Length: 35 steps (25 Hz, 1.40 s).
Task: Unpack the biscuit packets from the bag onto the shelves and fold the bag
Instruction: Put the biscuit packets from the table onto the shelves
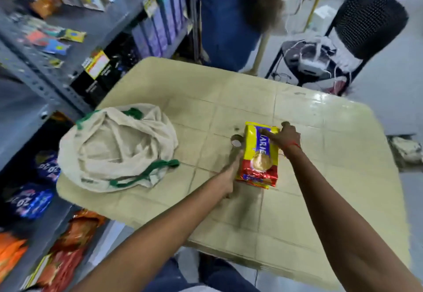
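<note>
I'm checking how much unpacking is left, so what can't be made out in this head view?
- Inside of the cloth bag: its own crumpled folds hide whether packets remain.
- Left hand: its fingers sit behind the biscuit packet, so the grip is unclear.
- Packet's full name: the right hand covers part of the lettering.
- Goods on the shelves: too blurred to identify.
- Small round thing beside the packet: too small to name.

Lighting: bright, even, indoor; you get white glare on the far right of the table [325, 101]. Shadows: soft, short, under your forearms. Blur: heavy smear on the shelves [34, 79] at left and across the top edge; your centre stays fairly sharp. Distortion: wide-angle bowing, straight edges curve toward the frame borders.
</note>
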Motion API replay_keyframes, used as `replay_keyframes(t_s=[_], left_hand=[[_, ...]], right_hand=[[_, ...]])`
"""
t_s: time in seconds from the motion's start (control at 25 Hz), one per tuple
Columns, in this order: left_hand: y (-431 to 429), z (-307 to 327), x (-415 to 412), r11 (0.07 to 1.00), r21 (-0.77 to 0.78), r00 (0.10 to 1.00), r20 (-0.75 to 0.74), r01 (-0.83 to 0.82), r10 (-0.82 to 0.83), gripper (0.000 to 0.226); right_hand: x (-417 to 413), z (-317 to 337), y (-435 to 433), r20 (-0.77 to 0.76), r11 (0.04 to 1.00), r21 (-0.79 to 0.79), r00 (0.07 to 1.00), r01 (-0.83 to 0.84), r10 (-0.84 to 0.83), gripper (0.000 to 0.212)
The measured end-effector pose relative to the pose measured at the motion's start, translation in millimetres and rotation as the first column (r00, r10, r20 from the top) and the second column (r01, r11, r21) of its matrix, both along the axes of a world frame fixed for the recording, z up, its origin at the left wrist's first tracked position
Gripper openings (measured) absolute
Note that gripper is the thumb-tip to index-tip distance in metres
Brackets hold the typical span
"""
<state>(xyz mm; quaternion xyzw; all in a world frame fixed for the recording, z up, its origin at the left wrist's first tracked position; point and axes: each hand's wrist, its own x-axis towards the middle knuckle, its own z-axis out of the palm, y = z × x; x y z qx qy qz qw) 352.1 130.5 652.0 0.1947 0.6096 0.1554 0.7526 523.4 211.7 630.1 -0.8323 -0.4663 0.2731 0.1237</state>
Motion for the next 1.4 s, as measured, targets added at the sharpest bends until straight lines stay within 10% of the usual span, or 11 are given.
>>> replay_keyframes(t_s=[0.16,0.32,0.56,0.72,0.8,1.0,1.24,1.4], left_hand=[[9.0,-18.6,26.8,0.996,-0.021,0.996,0.023,0.083,-0.082,0.068],[9.2,-32.7,40.1,0.993,-0.022,0.993,0.020,0.116,-0.116,0.073],[1.4,-46.6,56.8,0.983,-0.137,0.992,0.051,0.120,-0.114,0.087],[31.3,-53.5,15.6,0.964,0.092,0.939,-0.222,-0.249,0.264,0.098],[59.4,-58.1,-7.9,0.937,0.300,0.858,-0.418,-0.180,0.299,0.111],[105.1,-58.2,-30.3,0.834,0.278,0.856,-0.363,0.477,-0.368,0.059],[101.1,-54.1,-71.5,0.868,0.290,0.901,-0.293,0.403,-0.320,0.072],[94.4,-32.6,-145.4,0.910,0.302,0.942,-0.261,0.286,-0.209,0.067]], right_hand=[[20.7,-16.8,1.6,-0.466,0.985,-0.157,0.874,0.070,-0.136,0.055],[16.2,-28.8,11.2,-0.456,0.998,-0.049,0.888,0.042,-0.060,0.051],[-12.8,-13.8,44.2,-0.291,0.885,-0.155,0.877,-0.439,0.383,0.088],[8.1,-7.8,19.0,-0.104,0.991,-0.011,0.986,-0.132,0.131,0.089],[16.9,-18.8,-14.9,-0.201,0.988,-0.018,0.967,0.155,-0.155,0.093],[3.8,-38.7,-56.4,-0.720,0.804,-0.238,0.456,0.545,-0.523,0.058],[-19.1,-28.4,-47.1,-0.794,0.853,-0.343,0.364,0.394,-0.487,0.072],[-65.7,-9.7,-22.6,-0.946,0.952,-0.276,0.139,0.130,-0.294,0.065]])
